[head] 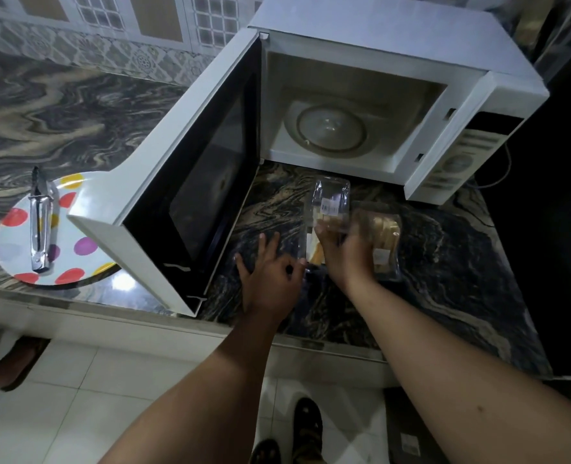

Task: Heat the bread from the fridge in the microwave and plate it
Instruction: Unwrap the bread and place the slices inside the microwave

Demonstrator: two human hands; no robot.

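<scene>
The bread pack (331, 216) lies on the counter (445, 262) in front of the open microwave (361, 128), its long axis running 12 to 6 o'clock. The right hand (344, 256) grips its near end; blur hides the exact hold. The left hand (270, 279) pinches the wrapper's edge at 9 o'clock. The turntable (331, 128) sits empty at 12 o'clock.

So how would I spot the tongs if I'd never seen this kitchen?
Start at the white microwave with its door swung open to the left. Beside that door, on the marbled counter, sits a round polka-dot plate. The metal tongs lie across it, the only shiny silver thing there.
</scene>
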